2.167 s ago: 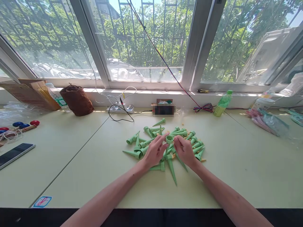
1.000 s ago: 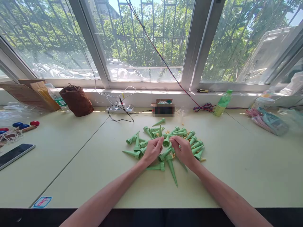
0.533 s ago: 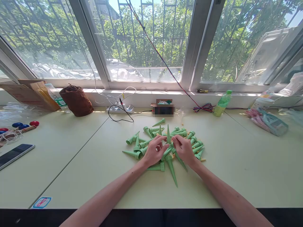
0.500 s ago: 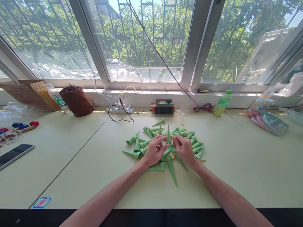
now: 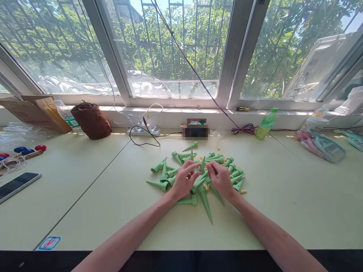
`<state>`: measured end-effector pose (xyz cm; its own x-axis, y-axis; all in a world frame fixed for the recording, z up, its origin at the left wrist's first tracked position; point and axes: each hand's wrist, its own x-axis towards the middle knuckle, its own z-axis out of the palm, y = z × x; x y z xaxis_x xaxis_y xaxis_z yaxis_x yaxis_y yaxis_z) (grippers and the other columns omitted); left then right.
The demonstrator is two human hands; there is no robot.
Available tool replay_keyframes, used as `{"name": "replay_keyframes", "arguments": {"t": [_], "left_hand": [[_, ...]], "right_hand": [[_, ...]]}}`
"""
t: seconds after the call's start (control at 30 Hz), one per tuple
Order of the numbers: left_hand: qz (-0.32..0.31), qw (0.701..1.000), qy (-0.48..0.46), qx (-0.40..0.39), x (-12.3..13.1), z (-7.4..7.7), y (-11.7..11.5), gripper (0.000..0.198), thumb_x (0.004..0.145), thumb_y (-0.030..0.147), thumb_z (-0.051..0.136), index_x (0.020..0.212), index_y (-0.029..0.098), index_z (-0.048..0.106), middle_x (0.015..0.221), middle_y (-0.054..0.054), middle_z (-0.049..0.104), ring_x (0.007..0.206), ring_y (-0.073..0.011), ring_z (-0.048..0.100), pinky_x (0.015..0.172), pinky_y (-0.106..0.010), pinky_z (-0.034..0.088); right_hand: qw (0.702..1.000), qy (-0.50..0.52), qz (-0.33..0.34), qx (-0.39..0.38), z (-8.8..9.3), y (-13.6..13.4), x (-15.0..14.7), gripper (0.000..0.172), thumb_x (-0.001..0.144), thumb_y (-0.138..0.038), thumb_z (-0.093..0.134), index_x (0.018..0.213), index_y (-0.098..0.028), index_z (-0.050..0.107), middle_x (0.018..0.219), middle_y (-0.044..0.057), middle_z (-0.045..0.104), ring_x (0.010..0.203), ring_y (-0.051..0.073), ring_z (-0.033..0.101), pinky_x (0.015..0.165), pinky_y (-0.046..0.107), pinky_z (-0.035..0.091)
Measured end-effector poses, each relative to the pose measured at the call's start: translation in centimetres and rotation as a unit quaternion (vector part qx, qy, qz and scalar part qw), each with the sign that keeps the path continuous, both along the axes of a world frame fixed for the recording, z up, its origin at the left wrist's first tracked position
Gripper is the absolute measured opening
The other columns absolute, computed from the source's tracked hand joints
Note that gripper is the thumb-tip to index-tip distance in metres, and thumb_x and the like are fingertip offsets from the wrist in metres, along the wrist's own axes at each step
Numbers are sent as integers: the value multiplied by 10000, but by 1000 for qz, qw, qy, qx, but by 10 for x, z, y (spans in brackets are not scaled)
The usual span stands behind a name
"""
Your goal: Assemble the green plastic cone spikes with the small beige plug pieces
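Observation:
Many green plastic watering spikes, each a long cone with a ribbed cap end, lie heaped at the middle of the table. Over the heap, my left hand [image 5: 185, 180] has thumb and fingers closed on one green watering spike [image 5: 202, 165], its point tilted upward. Close on its right is my right hand [image 5: 220, 179], thumb and index finger pinched together; what they hold, if anything, is hidden. A loose spike [image 5: 205, 206] points toward me below the hands. Small yellowish pieces [image 5: 243, 191] show among the spikes at the right.
At the back stand a brown pouch [image 5: 91, 121], a power strip [image 5: 143, 130] with cables, a small dark box [image 5: 195, 132] and a green bottle [image 5: 266, 124]. A phone [image 5: 18, 186] lies left; plastic packets [image 5: 320, 145] lie right. Windows rise behind the table.
The spike between my hands has tipped and now looks shorter, its point lower. A spike beneath my fingers has shifted slightly. Both hands stay almost in place.

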<state>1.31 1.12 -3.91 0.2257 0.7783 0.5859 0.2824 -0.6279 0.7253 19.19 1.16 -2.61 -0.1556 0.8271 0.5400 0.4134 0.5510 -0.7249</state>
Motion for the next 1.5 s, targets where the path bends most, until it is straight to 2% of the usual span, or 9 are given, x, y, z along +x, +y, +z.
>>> {"name": "replay_keyframes", "arguments": {"t": [0.2,0.33,0.43,0.57,0.7,0.87,1.1,1.3,1.5], "left_hand": [[21,1000,18,10,3,1,-2,210,950,310,569,1131,228,637,1028,-49,555,611,-56,484,487,-165,436],[59,998,4,-36,6,6,-6,209,960,373,537,1054,189,574,916,-19,577,512,-45,423,451,-177,358],[81,995,7,-62,6,11,-7,341,987,455,447,875,163,583,692,11,564,489,-73,419,471,-200,342],[53,994,21,-89,5,14,-8,621,1000,543,327,626,145,624,557,-23,580,527,-116,512,528,-230,387],[19,991,-2,-134,5,13,-8,652,980,571,365,535,147,584,475,-4,521,478,-110,484,539,-234,404],[13,988,-16,-156,3,11,-6,564,967,564,409,635,146,591,498,34,426,459,-86,377,480,-220,327],[10,986,-29,-162,3,17,-9,505,922,571,497,676,139,586,533,41,406,478,-78,340,442,-207,275],[2,979,-65,-192,3,14,-8,439,898,557,553,782,137,601,553,49,406,475,-71,339,424,-199,260],[12,978,-71,-197,1,13,-7,422,885,571,568,830,152,578,549,60,382,471,-75,353,429,-199,249]], "right_hand": [[1000,17,-7,-12,2,-3,-3,331,1011,-394,417,752,-209,506,562,-41,466,494,121,396,508,261,324],[999,39,-23,-5,4,-4,-3,307,1015,-387,416,787,-213,526,576,-35,486,504,129,430,530,264,360],[998,51,-26,5,3,-3,-2,300,1015,-392,419,800,-217,535,593,-25,506,520,136,455,545,268,385],[999,34,12,10,3,-5,-1,310,1016,-400,413,810,-219,556,636,-6,552,563,147,501,551,267,401],[999,15,42,19,5,-7,-2,281,1011,-372,433,822,-215,571,677,-1,586,597,143,527,585,262,421],[999,33,39,9,5,-6,-2,238,995,-378,470,869,-211,584,685,-2,616,582,141,554,582,262,443],[998,68,16,-10,3,-6,-3,222,959,-423,539,944,-209,596,722,15,674,610,157,622,590,267,487],[997,63,23,-34,5,-5,-2,252,957,-448,531,933,-207,597,632,-17,606,508,132,535,501,249,435],[997,63,33,-39,5,-6,-3,275,962,-462,518,917,-200,588,657,-13,594,513,126,524,501,246,427]]}}
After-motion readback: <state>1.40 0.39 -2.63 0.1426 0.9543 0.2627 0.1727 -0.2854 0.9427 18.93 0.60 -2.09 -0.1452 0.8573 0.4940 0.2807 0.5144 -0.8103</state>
